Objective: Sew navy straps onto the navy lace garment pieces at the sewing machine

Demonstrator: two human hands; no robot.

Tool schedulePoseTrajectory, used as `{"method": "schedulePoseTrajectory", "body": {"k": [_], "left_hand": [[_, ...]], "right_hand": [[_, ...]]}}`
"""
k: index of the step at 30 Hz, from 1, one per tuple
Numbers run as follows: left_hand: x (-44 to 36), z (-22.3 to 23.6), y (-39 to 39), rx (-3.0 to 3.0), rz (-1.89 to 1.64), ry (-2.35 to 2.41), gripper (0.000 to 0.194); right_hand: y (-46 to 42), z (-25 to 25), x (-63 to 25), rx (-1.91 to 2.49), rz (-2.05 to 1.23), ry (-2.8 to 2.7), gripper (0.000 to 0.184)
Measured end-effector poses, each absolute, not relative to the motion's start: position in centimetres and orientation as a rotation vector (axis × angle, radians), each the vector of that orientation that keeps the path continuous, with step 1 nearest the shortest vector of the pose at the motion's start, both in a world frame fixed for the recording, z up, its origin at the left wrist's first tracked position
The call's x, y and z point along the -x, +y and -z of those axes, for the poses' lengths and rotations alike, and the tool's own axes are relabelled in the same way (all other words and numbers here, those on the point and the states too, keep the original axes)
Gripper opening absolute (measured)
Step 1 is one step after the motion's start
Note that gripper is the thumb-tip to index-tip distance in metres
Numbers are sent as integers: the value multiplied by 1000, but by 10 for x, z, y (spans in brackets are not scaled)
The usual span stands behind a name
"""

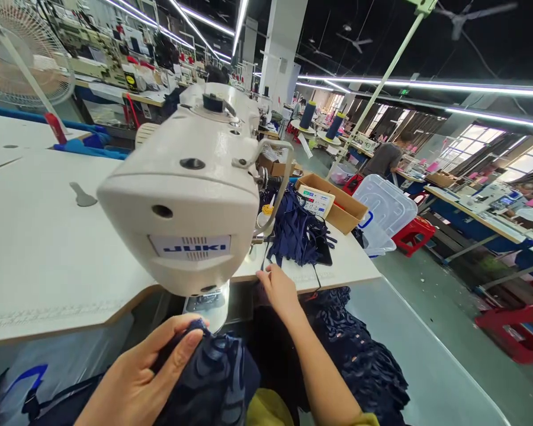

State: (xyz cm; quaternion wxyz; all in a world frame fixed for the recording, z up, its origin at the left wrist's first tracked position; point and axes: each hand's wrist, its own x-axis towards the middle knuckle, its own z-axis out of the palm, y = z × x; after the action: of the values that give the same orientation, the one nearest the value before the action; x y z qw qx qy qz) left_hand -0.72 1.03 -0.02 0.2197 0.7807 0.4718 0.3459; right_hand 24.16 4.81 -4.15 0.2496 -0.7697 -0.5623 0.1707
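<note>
My left hand (160,361) pinches the edge of a dark navy patterned garment piece (217,378) between thumb and fingers, just in front of the machine's lower end. The piece hangs down over my lap. At the table's front edge, my right hand (279,290) has its fingertips closed on the end of a thin navy fabric strip (265,255). Beyond it lies a heap of navy strips (295,228), with a dark flat object partly under them. The white JUKI sewing machine (190,195) stands between and above my hands; its needle area is hidden behind the head.
A white worktable (39,236) stretches left. Right of the machine are a control panel (316,201), a cardboard box (337,204) and a clear plastic bin (384,207). A pile of navy pieces (359,355) lies beside my right arm. Red stools (517,334) stand on the floor.
</note>
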Motion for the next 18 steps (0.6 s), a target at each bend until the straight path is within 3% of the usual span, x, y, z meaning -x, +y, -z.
{"method": "schedulePoseTrajectory", "body": {"k": [4,8,14,18], "left_hand": [[4,-3,19,-2416,-842,1260,28],[0,1,23,-2809,-1017,1308,33],[-2,4,17,-3020,-1146,1052,29],[-6,-2,8,-3018,-1162,1109,26]], "right_hand": [[77,61,-235,2214,-411,-1422,15],[75,57,-242,2041,-541,-1358,7],[47,37,-254,1597,-889,-1213,28],[25,22,-234,1156,-1294,-917,30]]}}
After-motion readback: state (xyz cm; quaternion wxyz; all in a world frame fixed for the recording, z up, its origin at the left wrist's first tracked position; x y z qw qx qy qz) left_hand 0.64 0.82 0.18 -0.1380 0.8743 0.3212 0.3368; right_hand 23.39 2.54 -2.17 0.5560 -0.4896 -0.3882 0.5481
